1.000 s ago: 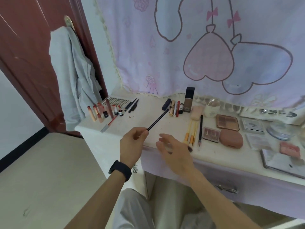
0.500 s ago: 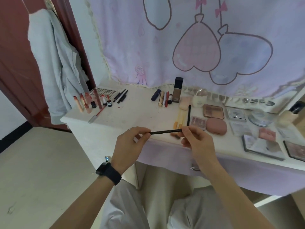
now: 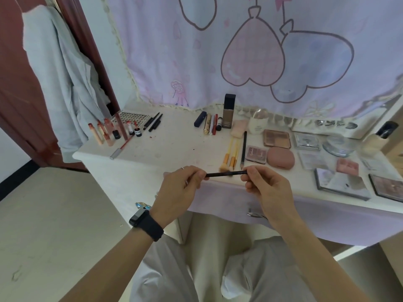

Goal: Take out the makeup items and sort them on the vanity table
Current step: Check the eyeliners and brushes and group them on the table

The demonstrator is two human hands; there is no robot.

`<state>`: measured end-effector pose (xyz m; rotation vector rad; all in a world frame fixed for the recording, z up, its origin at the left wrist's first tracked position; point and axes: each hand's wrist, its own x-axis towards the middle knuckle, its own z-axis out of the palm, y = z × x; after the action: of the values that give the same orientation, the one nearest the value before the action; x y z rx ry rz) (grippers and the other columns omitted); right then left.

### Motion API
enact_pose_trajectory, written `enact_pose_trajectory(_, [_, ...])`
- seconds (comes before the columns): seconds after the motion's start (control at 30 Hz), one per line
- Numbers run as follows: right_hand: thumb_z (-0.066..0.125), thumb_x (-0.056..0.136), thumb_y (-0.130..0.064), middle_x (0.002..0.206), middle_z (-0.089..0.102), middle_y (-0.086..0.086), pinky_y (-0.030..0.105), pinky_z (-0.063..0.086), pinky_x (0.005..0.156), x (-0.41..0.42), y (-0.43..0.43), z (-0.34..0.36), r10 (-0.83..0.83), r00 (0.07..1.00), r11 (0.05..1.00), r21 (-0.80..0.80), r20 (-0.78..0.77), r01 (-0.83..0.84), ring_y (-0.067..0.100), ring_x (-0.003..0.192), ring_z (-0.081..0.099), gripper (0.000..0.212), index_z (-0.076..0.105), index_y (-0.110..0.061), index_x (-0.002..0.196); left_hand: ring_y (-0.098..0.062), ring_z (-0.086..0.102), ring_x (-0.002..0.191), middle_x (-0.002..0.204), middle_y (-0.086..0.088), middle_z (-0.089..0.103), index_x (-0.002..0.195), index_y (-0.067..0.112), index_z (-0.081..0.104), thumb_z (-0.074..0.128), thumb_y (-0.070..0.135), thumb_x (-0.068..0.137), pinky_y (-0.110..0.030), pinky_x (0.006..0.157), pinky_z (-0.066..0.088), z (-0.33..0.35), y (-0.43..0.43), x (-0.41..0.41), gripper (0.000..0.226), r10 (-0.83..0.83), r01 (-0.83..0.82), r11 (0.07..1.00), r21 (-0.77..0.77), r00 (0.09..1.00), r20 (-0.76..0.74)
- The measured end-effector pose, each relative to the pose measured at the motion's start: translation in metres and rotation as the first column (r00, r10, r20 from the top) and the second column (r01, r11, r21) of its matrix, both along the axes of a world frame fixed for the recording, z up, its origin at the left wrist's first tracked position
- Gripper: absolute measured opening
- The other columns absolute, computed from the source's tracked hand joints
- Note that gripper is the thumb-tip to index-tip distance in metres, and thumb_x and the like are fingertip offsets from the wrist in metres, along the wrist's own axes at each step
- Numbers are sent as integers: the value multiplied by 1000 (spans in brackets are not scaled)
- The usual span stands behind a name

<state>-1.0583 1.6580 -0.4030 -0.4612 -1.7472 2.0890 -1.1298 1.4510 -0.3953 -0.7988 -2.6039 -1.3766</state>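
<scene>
A thin black makeup pencil (image 3: 225, 173) lies level in the air just in front of the vanity table's (image 3: 174, 153) front edge. My left hand (image 3: 178, 188) pinches its left end and my right hand (image 3: 267, 188) pinches its right end. Sorted makeup lies on the white tabletop: lipsticks (image 3: 104, 132) at the far left, black pens (image 3: 153, 122) behind them, tubes (image 3: 209, 123) and a tall foundation bottle (image 3: 229, 111) in the middle, orange-handled brushes (image 3: 232, 153) and another black pencil (image 3: 243, 149), palettes (image 3: 276, 138) and a pink case (image 3: 280, 158) at the right.
A grey jacket (image 3: 61, 79) hangs on the red door (image 3: 17, 73) at the left. A pink curtain (image 3: 250, 51) with heart drawings covers the wall behind the table. Glass dish (image 3: 339, 144), mirror compacts (image 3: 342, 184) and a bottle (image 3: 379, 136) crowd the right end. My knees are under the drawer front (image 3: 229, 203).
One second ago only my left hand held the pencil, tilted up and away. My right hand then took its other end and the pencil swung level; it has stayed so since.
</scene>
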Motion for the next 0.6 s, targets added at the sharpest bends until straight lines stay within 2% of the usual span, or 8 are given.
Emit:
enact_pose_trajectory(0.17, [61,99,-12,73,73,2,19,55,67,3,-5,3,-27,998,995,93,-52,32,10,60,60,13,73,-10,95,0,52,69,65,14,51,77,23,57,39,26,106,-13,62,34,-2,1,-1,35,-21,19,998,-66,999,-39])
enact_pose_trajectory(0.27, [62,98,-13,73,73,1,20,55,68,4,-8,5,-7,998,993,118,-57,13,10,61,60,12,73,-10,95,-7,54,70,73,10,58,92,23,58,33,39,105,-23,64,41,8,4,2,32,-104,102,974,-202,995,3])
enact_pose_trajectory(0.37, [62,98,-12,71,72,1,20,55,66,4,-11,8,12,998,989,149,-68,-2,11,60,59,11,72,-9,94,-8,54,66,70,10,57,97,25,61,24,54,100,-28,63,44,16,14,6,46,-176,154,940,-304,983,-48])
enact_pose_trajectory(0.47, [61,99,-12,71,71,0,21,53,64,3,-8,10,6,995,982,188,-99,13,10,59,57,12,71,-8,94,-12,49,51,53,8,49,86,24,59,26,58,96,-27,53,38,14,14,6,49,-168,140,962,-236,980,-104])
enact_pose_trajectory(0.6, [61,98,-11,68,69,-1,21,52,62,2,-4,7,18,996,979,204,-86,0,9,57,55,13,72,-12,91,-15,45,52,56,2,49,72,21,52,33,55,101,-32,58,38,11,15,8,49,-197,201,963,-180,980,36])
